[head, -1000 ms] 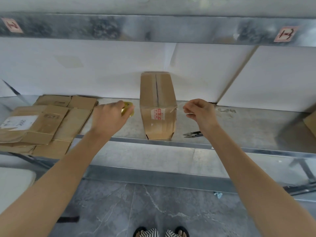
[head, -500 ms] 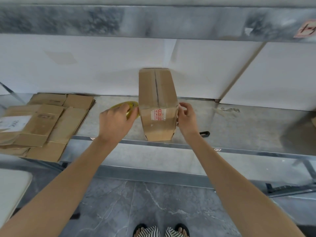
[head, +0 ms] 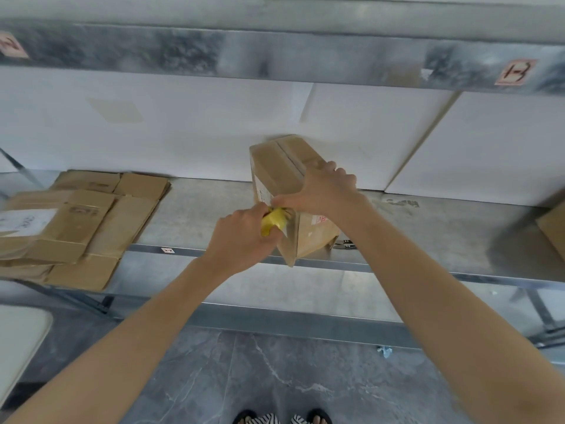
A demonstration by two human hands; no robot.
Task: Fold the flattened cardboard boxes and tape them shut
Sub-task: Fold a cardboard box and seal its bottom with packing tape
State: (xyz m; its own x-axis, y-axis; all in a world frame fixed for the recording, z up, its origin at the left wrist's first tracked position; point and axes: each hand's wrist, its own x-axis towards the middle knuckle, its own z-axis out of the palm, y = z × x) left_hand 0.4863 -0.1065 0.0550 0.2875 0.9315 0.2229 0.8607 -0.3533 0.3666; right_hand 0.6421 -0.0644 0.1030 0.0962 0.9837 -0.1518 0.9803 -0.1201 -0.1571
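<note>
A folded brown cardboard box (head: 275, 169) stands on the metal shelf (head: 195, 218), turned so one corner points toward me, its top seam visible. My right hand (head: 321, 191) grips the box over its top near edge, thumb down the left side. My left hand (head: 244, 237) holds a yellow roll of tape (head: 273, 221) against the box's near left face, just below my right thumb. A stack of flattened cardboard boxes (head: 76, 221) lies at the left end of the shelf.
Small black-handled snips (head: 345, 244) lie on the shelf behind the box's right corner. Another cardboard piece (head: 553, 231) shows at the right edge. An upper shelf beam (head: 275, 53) runs overhead. White panels back the shelf. A white surface (head: 18, 341) sits low left.
The box has been turned counter-clockwise, its corner now toward me. My right hand moved from the box's right side onto its top. My left hand brought the tape roll against the box.
</note>
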